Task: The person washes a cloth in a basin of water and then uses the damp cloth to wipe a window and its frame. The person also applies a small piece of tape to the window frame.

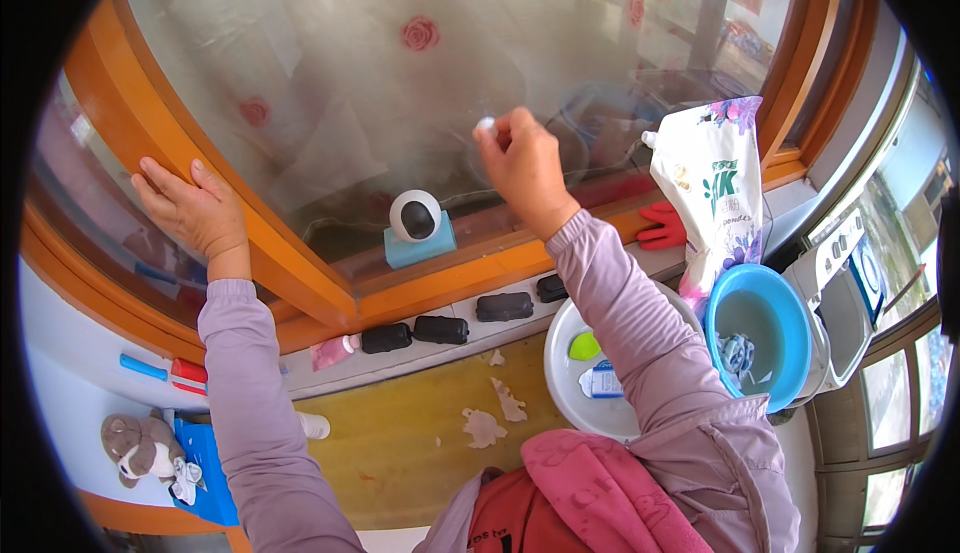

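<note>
My left hand [191,211] lies flat against the orange window frame [247,253], its fingers slightly apart and holding nothing. Raised before the large window pane [360,117], my right hand [525,170] pinches a small white object [486,123] between thumb and fingers. Whether that object touches the glass I cannot tell. Below and between my hands, a white camera with a black face [416,216] sits on a light-blue box [421,247] by the pane. Red rose patterns [419,33] show on or through the hazy glass.
Several black cases [504,307] line the sill. A large white pouch [709,178], a red glove [661,226], a blue basin of water with cloth [799,328] and a white basin [562,373] are at right. A plush toy [139,448] and a blue box [210,478] sit lower left.
</note>
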The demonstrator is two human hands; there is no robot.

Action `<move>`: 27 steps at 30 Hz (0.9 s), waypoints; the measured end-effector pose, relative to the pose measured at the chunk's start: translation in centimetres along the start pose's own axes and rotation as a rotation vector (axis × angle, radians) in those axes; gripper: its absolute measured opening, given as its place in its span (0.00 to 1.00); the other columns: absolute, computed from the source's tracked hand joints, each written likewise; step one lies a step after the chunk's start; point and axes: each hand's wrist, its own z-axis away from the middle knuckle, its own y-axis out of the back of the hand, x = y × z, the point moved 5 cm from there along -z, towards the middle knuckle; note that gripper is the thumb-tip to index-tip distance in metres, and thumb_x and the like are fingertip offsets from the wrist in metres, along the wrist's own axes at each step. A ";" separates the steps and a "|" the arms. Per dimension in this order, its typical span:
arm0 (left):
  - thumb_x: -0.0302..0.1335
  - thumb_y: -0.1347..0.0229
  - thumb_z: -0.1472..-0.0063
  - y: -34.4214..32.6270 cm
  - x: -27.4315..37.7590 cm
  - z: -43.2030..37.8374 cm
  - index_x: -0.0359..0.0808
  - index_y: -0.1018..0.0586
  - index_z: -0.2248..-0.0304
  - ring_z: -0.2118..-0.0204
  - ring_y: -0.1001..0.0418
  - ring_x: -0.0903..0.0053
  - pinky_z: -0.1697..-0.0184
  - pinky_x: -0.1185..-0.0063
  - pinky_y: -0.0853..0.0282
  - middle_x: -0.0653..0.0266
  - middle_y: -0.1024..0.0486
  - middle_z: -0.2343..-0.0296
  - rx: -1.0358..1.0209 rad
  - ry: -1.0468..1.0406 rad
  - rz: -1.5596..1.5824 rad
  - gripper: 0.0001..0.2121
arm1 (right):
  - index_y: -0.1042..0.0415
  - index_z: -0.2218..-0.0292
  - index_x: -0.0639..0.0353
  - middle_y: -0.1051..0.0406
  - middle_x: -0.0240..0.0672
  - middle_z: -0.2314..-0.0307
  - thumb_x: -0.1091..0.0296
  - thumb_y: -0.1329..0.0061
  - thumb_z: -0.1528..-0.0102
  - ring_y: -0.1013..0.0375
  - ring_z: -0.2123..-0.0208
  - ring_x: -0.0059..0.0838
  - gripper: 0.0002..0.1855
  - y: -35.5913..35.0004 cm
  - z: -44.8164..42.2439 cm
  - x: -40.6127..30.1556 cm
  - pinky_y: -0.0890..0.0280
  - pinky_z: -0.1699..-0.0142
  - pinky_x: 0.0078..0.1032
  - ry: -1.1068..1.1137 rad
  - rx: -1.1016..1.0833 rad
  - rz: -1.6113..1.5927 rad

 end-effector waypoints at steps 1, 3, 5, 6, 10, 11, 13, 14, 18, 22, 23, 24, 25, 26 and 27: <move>0.37 0.52 0.34 0.2 0.0 -0.2 0.32 0.46 0.38 0.40 0.46 0.49 0.39 0.63 0.44 0.38 0.48 0.41 -0.002 -0.001 0.007 0.30 | 0.35 0.72 0.64 0.29 0.46 0.80 0.68 0.42 0.48 0.27 0.78 0.48 0.13 0.4 -0.9 -0.6 0.33 0.72 0.35 -0.005 0.027 0.002; 0.37 0.51 0.34 0.3 0.2 0.2 0.32 0.45 0.38 0.40 0.46 0.49 0.39 0.63 0.44 0.38 0.48 0.41 -0.010 0.003 0.020 0.30 | 0.34 0.72 0.64 0.29 0.46 0.80 0.67 0.42 0.48 0.27 0.77 0.47 0.14 1.2 -2.0 -1.2 0.32 0.72 0.35 -0.065 0.044 -0.017; 0.37 0.51 0.34 0.3 0.1 0.0 0.32 0.45 0.38 0.40 0.45 0.49 0.39 0.63 0.45 0.38 0.48 0.41 -0.002 0.004 0.024 0.30 | 0.34 0.72 0.64 0.29 0.46 0.80 0.67 0.42 0.48 0.27 0.77 0.48 0.13 0.4 -0.8 -0.9 0.32 0.71 0.35 -0.037 -0.037 0.016; 0.37 0.51 0.34 0.3 -0.1 -0.2 0.33 0.45 0.38 0.40 0.46 0.49 0.39 0.63 0.45 0.38 0.48 0.41 0.007 0.000 0.014 0.30 | 0.34 0.72 0.64 0.29 0.46 0.79 0.67 0.42 0.48 0.27 0.77 0.48 0.13 -0.3 0.0 -0.5 0.32 0.71 0.35 -0.021 -0.076 0.027; 0.37 0.51 0.35 0.1 0.3 -0.2 0.33 0.46 0.38 0.40 0.46 0.48 0.39 0.63 0.45 0.38 0.49 0.41 0.007 -0.005 0.020 0.31 | 0.34 0.73 0.63 0.29 0.45 0.80 0.65 0.42 0.47 0.27 0.77 0.48 0.14 1.6 -1.3 -0.1 0.32 0.71 0.37 0.007 0.079 0.069; 0.37 0.51 0.35 0.1 0.3 0.0 0.33 0.46 0.38 0.39 0.46 0.48 0.39 0.63 0.45 0.38 0.49 0.41 -0.002 -0.004 0.023 0.31 | 0.34 0.73 0.62 0.29 0.45 0.79 0.65 0.42 0.47 0.28 0.76 0.50 0.14 2.4 -2.2 -0.6 0.33 0.71 0.38 -0.062 0.094 0.018; 0.37 0.51 0.35 0.2 0.2 0.2 0.32 0.46 0.38 0.40 0.46 0.48 0.39 0.63 0.45 0.38 0.49 0.41 -0.008 0.003 0.032 0.31 | 0.34 0.73 0.62 0.29 0.45 0.79 0.65 0.42 0.48 0.28 0.76 0.51 0.14 1.4 -1.5 -0.5 0.33 0.71 0.38 0.039 0.039 0.038; 0.37 0.51 0.35 0.2 0.1 0.0 0.32 0.45 0.38 0.40 0.46 0.48 0.39 0.63 0.45 0.38 0.48 0.41 -0.005 0.005 0.036 0.30 | 0.34 0.73 0.61 0.29 0.46 0.79 0.65 0.42 0.48 0.28 0.76 0.51 0.14 0.8 -1.1 -0.6 0.33 0.71 0.38 0.092 0.016 0.045; 0.36 0.51 0.35 0.0 -0.1 -0.2 0.31 0.45 0.39 0.40 0.46 0.48 0.39 0.63 0.45 0.38 0.48 0.42 0.020 -0.008 0.014 0.30 | 0.36 0.73 0.60 0.29 0.45 0.79 0.66 0.43 0.47 0.28 0.75 0.50 0.14 1.8 -1.9 -0.1 0.32 0.70 0.38 0.016 0.075 0.077; 0.36 0.51 0.35 0.2 -0.1 0.1 0.31 0.44 0.39 0.40 0.46 0.48 0.39 0.63 0.44 0.37 0.48 0.42 0.003 -0.010 0.018 0.30 | 0.37 0.73 0.59 0.30 0.44 0.79 0.66 0.43 0.47 0.29 0.76 0.50 0.14 0.6 -1.0 -0.5 0.33 0.71 0.38 0.154 0.041 0.078; 0.36 0.51 0.35 0.2 -0.1 -0.1 0.31 0.44 0.39 0.40 0.46 0.48 0.39 0.63 0.44 0.37 0.48 0.42 0.011 -0.015 0.022 0.30 | 0.37 0.73 0.60 0.30 0.44 0.79 0.67 0.43 0.47 0.30 0.77 0.50 0.13 0.3 -0.7 -0.7 0.33 0.71 0.39 0.131 -0.029 0.065; 0.36 0.51 0.35 0.0 -0.1 -0.2 0.31 0.44 0.39 0.40 0.46 0.48 0.39 0.63 0.44 0.38 0.48 0.42 0.009 -0.007 0.020 0.30 | 0.36 0.72 0.60 0.30 0.43 0.80 0.67 0.42 0.48 0.29 0.77 0.49 0.13 0.6 -1.2 -0.5 0.33 0.72 0.38 0.194 0.044 0.089; 0.36 0.51 0.35 0.0 0.2 -0.2 0.31 0.45 0.39 0.40 0.46 0.48 0.39 0.63 0.44 0.38 0.48 0.41 0.002 0.002 0.013 0.30 | 0.35 0.72 0.59 0.30 0.43 0.80 0.67 0.42 0.48 0.29 0.77 0.48 0.13 1.3 -1.9 -0.3 0.33 0.72 0.38 0.136 0.101 0.097; 0.36 0.51 0.35 0.1 0.3 0.0 0.32 0.45 0.39 0.40 0.46 0.48 0.39 0.63 0.44 0.38 0.48 0.41 -0.011 0.011 0.007 0.30 | 0.35 0.72 0.59 0.30 0.43 0.80 0.67 0.41 0.49 0.29 0.78 0.47 0.13 2.3 -2.4 -0.4 0.33 0.73 0.37 0.074 0.155 0.108; 0.36 0.51 0.35 0.2 0.3 0.2 0.32 0.45 0.39 0.40 0.46 0.48 0.39 0.63 0.44 0.38 0.48 0.41 -0.009 0.007 0.009 0.30 | 0.35 0.72 0.59 0.30 0.43 0.80 0.66 0.41 0.49 0.28 0.78 0.45 0.14 2.7 -2.9 -0.2 0.33 0.74 0.36 0.042 0.163 0.091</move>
